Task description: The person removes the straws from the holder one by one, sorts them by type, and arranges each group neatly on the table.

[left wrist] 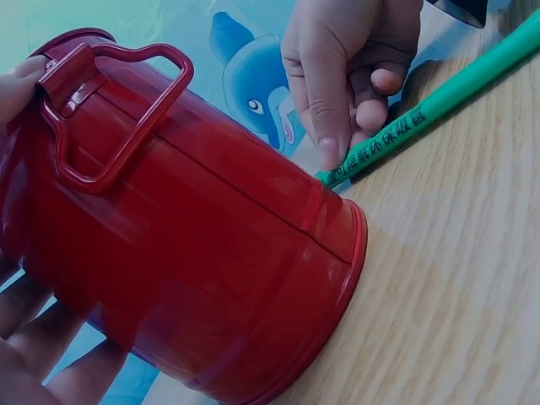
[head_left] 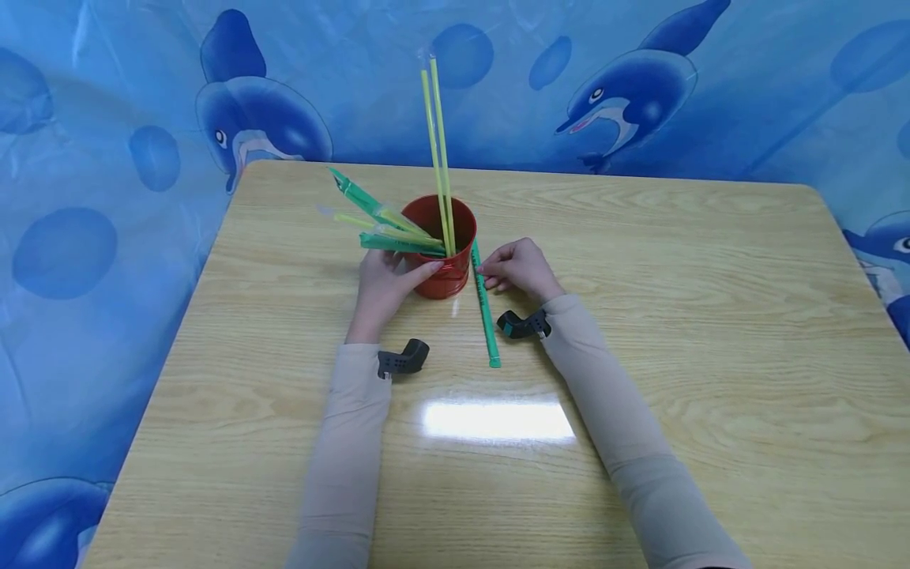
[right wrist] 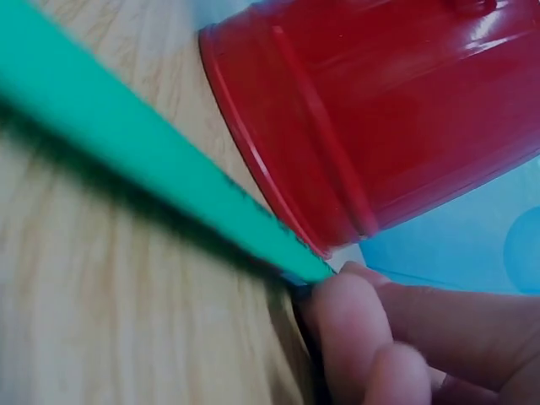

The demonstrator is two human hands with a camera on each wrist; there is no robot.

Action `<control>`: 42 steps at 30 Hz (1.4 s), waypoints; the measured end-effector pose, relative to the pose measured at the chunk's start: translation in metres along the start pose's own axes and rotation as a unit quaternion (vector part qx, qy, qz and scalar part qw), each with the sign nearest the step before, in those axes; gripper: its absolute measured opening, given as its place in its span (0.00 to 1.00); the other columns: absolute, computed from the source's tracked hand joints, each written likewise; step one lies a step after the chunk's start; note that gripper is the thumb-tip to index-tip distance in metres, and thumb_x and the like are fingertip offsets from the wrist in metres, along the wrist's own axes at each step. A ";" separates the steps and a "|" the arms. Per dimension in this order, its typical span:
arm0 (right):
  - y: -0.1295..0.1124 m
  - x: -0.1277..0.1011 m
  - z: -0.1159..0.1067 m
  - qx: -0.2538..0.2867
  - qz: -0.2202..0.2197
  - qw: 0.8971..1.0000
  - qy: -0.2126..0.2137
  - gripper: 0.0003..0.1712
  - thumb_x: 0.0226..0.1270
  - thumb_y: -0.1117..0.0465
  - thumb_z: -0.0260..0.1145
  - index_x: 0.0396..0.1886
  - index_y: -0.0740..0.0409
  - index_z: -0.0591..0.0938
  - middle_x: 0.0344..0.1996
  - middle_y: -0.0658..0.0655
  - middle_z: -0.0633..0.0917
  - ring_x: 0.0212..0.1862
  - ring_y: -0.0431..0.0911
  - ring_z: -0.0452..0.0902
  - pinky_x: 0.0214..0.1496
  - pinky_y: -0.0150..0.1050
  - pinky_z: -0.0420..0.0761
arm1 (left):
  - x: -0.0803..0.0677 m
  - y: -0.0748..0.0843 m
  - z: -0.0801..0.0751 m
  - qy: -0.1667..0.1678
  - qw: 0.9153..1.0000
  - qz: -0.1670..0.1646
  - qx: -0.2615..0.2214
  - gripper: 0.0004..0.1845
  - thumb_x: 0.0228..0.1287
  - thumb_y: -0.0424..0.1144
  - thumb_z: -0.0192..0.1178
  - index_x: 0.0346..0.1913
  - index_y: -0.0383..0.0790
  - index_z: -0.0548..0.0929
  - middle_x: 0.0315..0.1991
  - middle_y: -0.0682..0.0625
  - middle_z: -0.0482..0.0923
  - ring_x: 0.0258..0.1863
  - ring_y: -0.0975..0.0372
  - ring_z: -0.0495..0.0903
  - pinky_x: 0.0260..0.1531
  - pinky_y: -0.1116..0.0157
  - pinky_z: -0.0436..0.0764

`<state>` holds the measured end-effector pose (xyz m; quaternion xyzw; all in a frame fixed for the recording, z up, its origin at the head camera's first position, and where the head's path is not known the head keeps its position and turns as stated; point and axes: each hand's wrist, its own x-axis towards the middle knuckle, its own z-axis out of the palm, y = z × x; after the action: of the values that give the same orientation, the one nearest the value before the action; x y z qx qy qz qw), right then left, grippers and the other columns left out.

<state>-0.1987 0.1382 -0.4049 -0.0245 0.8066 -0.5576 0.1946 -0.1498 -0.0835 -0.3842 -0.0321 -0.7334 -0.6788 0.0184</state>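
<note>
Pinching the green wrapped straw [head_left: 485, 304] at its far end, your right hand [head_left: 519, 269] sits beside the red bucket [head_left: 444, 249]; your left hand [head_left: 384, 286] grips the bucket, straw running back toward the table's near edge.

Red bucket [head_left: 442, 253], green straw [head_left: 486, 310] w/ black print, blue dolphin-print backdrop [head_left: 626, 95], light woodgrain table [head_left: 675, 316]

I count one red bucket [head_left: 442, 245] and one green straw [head_left: 485, 307] lying flat beside it. In the bucket stand two yellow straws [head_left: 439, 150] and roughly three green wrapped ones [head_left: 380, 225], too bunched to count exactly.
</note>
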 end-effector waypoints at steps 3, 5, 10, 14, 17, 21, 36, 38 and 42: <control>0.001 -0.001 0.002 -0.007 -0.006 1.000 0.010 0.09 0.63 0.68 0.65 0.34 0.74 0.83 0.21 0.55 0.85 0.19 0.39 0.80 0.22 0.30 0.80 | -0.001 0.000 0.000 0.003 1.000 0.001 0.000 0.34 0.53 0.34 0.70 0.63 0.37 0.68 0.60 0.46 0.71 0.62 0.59 0.68 0.62 0.62 0.68; 0.002 -0.002 0.003 -0.010 -0.007 1.000 0.013 0.09 0.63 0.68 0.65 0.34 0.73 0.83 0.20 0.54 0.84 0.19 0.39 0.79 0.21 0.31 0.81 | -0.001 0.000 0.000 0.005 1.000 0.004 0.003 0.34 0.53 0.34 0.70 0.63 0.37 0.69 0.60 0.46 0.71 0.61 0.59 0.69 0.61 0.62 0.68; 0.003 -0.002 0.004 -0.015 -0.011 1.000 0.013 0.09 0.63 0.67 0.65 0.34 0.74 0.83 0.20 0.55 0.84 0.19 0.39 0.80 0.23 0.31 0.81 | -0.003 -0.001 -0.003 0.013 1.000 0.019 0.021 0.33 0.51 0.34 0.71 0.61 0.36 0.70 0.57 0.45 0.73 0.60 0.59 0.70 0.60 0.64 0.70; 0.004 -0.002 0.004 -0.011 -0.010 1.000 0.006 0.10 0.64 0.68 0.64 0.36 0.75 0.83 0.23 0.58 0.85 0.21 0.39 0.81 0.24 0.31 0.82 | -0.003 -0.002 -0.007 0.017 0.999 0.019 0.031 0.32 0.49 0.35 0.73 0.59 0.35 0.73 0.56 0.45 0.75 0.59 0.59 0.72 0.59 0.64 0.71; 0.004 -0.002 0.004 -0.004 -0.009 1.000 -0.002 0.11 0.64 0.68 0.63 0.37 0.76 0.82 0.25 0.60 0.86 0.21 0.40 0.82 0.26 0.31 0.82 | -0.004 -0.002 -0.010 0.014 0.999 0.011 0.034 0.33 0.48 0.35 0.73 0.58 0.36 0.73 0.55 0.45 0.76 0.58 0.59 0.73 0.58 0.64 0.71; 0.003 -0.002 0.005 0.004 -0.010 1.000 -0.009 0.11 0.63 0.68 0.64 0.37 0.76 0.82 0.26 0.62 0.86 0.22 0.40 0.82 0.26 0.33 0.83 | -0.004 -0.001 -0.012 0.005 1.000 0.009 0.025 0.34 0.47 0.34 0.73 0.59 0.35 0.72 0.56 0.45 0.75 0.58 0.58 0.73 0.58 0.64 0.72; -0.003 -0.005 0.008 -0.083 -0.037 0.996 0.021 0.07 0.62 0.68 0.65 0.31 0.70 0.84 0.27 0.62 0.86 0.22 0.41 0.81 0.27 0.34 0.83 | -0.002 0.000 -0.011 -0.007 1.000 0.001 0.006 0.36 0.50 0.32 0.71 0.64 0.36 0.68 0.60 0.45 0.71 0.60 0.57 0.70 0.59 0.62 0.71; -0.004 -0.005 0.008 -0.083 -0.039 0.996 0.018 0.07 0.62 0.67 0.65 0.32 0.70 0.84 0.26 0.62 0.86 0.22 0.41 0.81 0.27 0.35 0.83 | -0.002 0.001 -0.011 -0.006 1.000 -0.001 0.007 0.36 0.50 0.32 0.71 0.64 0.36 0.68 0.60 0.45 0.71 0.61 0.57 0.70 0.59 0.62 0.71; -0.004 -0.006 0.006 -0.083 -0.041 0.996 0.010 0.08 0.62 0.66 0.66 0.33 0.69 0.84 0.26 0.62 0.86 0.24 0.43 0.82 0.28 0.36 0.84 | -0.001 0.000 -0.011 -0.008 1.000 -0.003 0.009 0.36 0.50 0.33 0.71 0.63 0.36 0.68 0.60 0.45 0.72 0.61 0.56 0.70 0.59 0.61 0.71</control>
<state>-0.1917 0.1324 -0.4012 -0.0681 0.8503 -0.4967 0.1602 -0.1487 -0.0947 -0.3836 -0.0352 -0.7399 -0.6717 0.0112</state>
